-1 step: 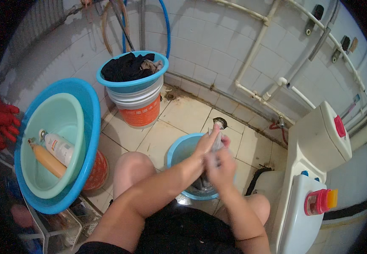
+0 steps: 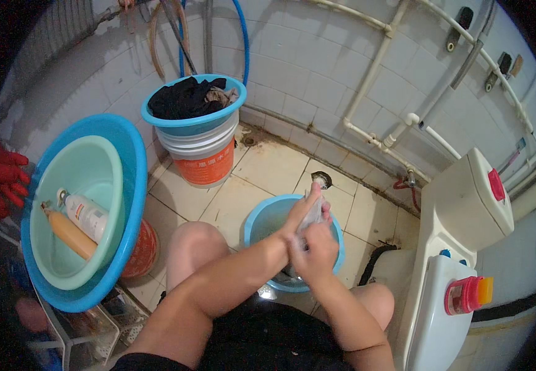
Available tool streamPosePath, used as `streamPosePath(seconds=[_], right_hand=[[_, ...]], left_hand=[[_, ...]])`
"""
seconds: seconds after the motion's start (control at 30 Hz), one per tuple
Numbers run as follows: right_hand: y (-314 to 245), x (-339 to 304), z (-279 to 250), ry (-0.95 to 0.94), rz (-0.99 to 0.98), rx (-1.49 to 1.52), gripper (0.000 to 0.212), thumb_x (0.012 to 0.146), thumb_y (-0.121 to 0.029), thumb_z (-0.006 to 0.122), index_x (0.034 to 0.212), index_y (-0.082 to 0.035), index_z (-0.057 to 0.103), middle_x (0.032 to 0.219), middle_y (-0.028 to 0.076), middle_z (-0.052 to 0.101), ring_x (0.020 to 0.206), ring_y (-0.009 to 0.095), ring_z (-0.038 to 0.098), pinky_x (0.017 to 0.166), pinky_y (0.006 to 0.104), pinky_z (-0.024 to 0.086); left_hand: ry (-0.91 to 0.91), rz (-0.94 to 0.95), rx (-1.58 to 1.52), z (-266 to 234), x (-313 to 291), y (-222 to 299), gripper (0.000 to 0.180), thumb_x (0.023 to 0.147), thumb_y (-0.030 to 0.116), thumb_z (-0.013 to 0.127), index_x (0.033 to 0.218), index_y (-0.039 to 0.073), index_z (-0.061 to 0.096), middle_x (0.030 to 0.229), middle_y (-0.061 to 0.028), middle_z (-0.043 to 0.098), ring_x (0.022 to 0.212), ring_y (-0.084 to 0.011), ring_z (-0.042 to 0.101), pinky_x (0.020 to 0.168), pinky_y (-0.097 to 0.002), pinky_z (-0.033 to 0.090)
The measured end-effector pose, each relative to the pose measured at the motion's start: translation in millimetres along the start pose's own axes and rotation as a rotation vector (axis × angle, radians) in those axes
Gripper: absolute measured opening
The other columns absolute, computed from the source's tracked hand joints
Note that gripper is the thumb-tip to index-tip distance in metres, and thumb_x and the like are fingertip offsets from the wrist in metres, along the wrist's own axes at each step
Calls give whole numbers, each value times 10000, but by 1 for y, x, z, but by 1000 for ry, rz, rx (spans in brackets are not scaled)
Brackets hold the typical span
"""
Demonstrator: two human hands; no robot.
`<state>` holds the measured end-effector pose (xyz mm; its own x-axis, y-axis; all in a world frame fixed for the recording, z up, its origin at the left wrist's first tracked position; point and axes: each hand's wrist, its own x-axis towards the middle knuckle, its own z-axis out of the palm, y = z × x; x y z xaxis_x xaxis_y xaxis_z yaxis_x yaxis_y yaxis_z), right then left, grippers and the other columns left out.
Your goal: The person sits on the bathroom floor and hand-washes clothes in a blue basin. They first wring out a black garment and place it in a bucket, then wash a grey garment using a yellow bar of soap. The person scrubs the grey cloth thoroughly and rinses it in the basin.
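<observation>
Over the light-blue basin (image 2: 258, 216) on the floor, both my hands work on a small wet grey cloth (image 2: 312, 216). My left hand (image 2: 299, 213) grips it, thumb pointing up and away, with the cloth stretched along the palm. Closed into a fist, my right hand (image 2: 317, 250) holds the cloth's nearer end, close against my left wrist. The cloth's exact kind is not clear. Inside the basin lies darker wet fabric, mostly hidden under my hands.
Left stands a larger blue basin (image 2: 133, 185) with a mint basin (image 2: 116, 179) in it, containing a white bottle (image 2: 87, 216) and an orange bottle (image 2: 70, 236). A white-and-orange bucket (image 2: 203, 167) supports a basin of dark clothes (image 2: 184, 99). The toilet (image 2: 441, 328) is at right.
My right hand has slid down along the cloth toward me and slightly left, toward my left wrist. More of the cloth shows on my left palm. The basins have not moved.
</observation>
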<state>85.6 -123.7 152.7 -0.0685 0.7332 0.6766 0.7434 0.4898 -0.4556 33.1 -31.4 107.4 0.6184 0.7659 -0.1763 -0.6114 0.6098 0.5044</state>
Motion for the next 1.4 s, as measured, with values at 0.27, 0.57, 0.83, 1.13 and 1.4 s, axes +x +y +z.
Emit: streamPosePath(seconds=[0.27, 0.57, 0.83, 1.13, 1.4], right_hand=[[62, 9, 1, 19, 270, -191, 365, 840, -366, 509, 640, -69, 586, 631, 133, 561, 585, 310, 544, 517, 418, 421], [105, 22, -34, -94, 615, -71, 413, 827, -368, 580, 648, 0, 530, 577, 143, 525, 500, 231, 447, 519, 331, 402], [87, 21, -43, -408, 654, 493, 283, 704, -126, 728, 900, -20, 554, 783, -10, 559, 718, 91, 500, 660, 244, 425], [120, -8, -33, -422, 958, 695, 393, 725, -202, 731, 1031, -15, 568, 933, 45, 602, 858, 142, 537, 806, 283, 410], [131, -13, -33, -130, 995, 1112, 379, 844, -277, 603, 1073, 17, 532, 1011, 78, 594, 932, 178, 547, 839, 337, 423]], left_hand=[[156, -11, -52, 13, -4, -58, 389, 904, 485, 398, 895, 117, 523, 813, 1, 544, 736, -133, 524, 647, -321, 427], [-9, -72, 1058, 54, -37, -11, 570, 777, 533, 573, 1031, 23, 579, 926, -105, 622, 871, -157, 559, 760, -312, 442], [123, 165, 764, 18, -15, 21, 238, 853, 265, 564, 925, 42, 600, 823, -43, 610, 707, -115, 561, 626, -257, 456], [258, 262, -38, 8, -12, 72, 194, 835, 224, 563, 943, 64, 543, 875, -75, 587, 800, -219, 579, 742, -365, 472], [335, 179, -119, 24, -21, 78, 190, 843, 224, 561, 940, 61, 548, 828, -83, 577, 781, -226, 575, 725, -383, 478]])
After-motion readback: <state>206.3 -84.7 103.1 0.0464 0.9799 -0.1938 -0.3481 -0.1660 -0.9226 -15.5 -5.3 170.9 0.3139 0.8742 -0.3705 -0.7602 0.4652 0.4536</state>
